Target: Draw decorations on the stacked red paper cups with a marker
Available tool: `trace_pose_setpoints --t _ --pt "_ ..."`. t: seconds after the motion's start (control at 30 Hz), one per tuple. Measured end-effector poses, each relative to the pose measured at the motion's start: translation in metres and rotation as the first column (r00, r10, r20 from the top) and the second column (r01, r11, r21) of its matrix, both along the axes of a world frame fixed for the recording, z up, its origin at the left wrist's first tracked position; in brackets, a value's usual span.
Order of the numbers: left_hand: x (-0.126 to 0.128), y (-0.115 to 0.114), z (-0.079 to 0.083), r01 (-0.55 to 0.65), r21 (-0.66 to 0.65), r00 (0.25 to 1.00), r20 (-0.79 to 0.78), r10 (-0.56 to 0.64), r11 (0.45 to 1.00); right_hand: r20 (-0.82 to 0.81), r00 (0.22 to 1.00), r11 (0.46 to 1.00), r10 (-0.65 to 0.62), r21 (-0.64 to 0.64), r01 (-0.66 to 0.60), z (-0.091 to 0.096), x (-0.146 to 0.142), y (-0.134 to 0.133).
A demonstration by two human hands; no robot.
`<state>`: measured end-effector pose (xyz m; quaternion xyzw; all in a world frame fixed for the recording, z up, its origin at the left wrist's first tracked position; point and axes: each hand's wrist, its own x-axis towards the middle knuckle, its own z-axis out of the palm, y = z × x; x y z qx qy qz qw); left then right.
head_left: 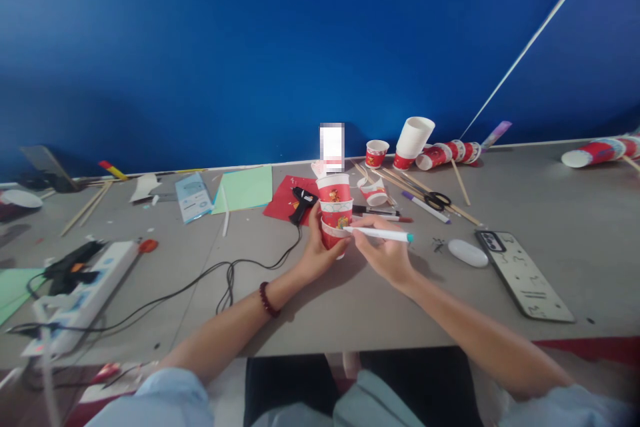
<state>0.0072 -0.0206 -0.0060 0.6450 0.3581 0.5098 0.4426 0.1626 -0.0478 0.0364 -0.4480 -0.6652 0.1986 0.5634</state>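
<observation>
My left hand [316, 248] is wrapped round the lower part of a stack of red paper cups [335, 210] that stands on the grey table [300, 307]. My right hand [384, 252] pinches a white marker with a teal cap [384, 234], held level, its tip against the lowest cup. A dark bead bracelet [269, 300] sits on my left wrist. Just left of the cups a black glue gun [302, 202] lies on red paper [283, 200].
More red cups [440, 155] and an upturned white cup [415, 137] stand by the blue wall. Sticks, scissors [437, 200] and pens lie right of the stack. A phone [523, 275] and white case [467, 253] lie right. A power strip [83, 297] with cables sits left.
</observation>
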Motion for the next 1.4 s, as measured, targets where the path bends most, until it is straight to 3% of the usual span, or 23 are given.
trace_pose_setpoints --t 1.23,1.4 --pt "-0.0002 0.0013 -0.0047 -0.007 0.017 1.0 -0.022 0.008 1.0 0.05 0.998 0.997 -0.029 0.072 0.025 0.0032 -0.0021 -0.0004" --pt "0.0002 0.0022 -0.0065 0.005 0.007 1.0 0.003 -0.005 1.0 -0.033 0.999 0.999 -0.023 0.035 0.024 0.0017 -0.0004 -0.0013"
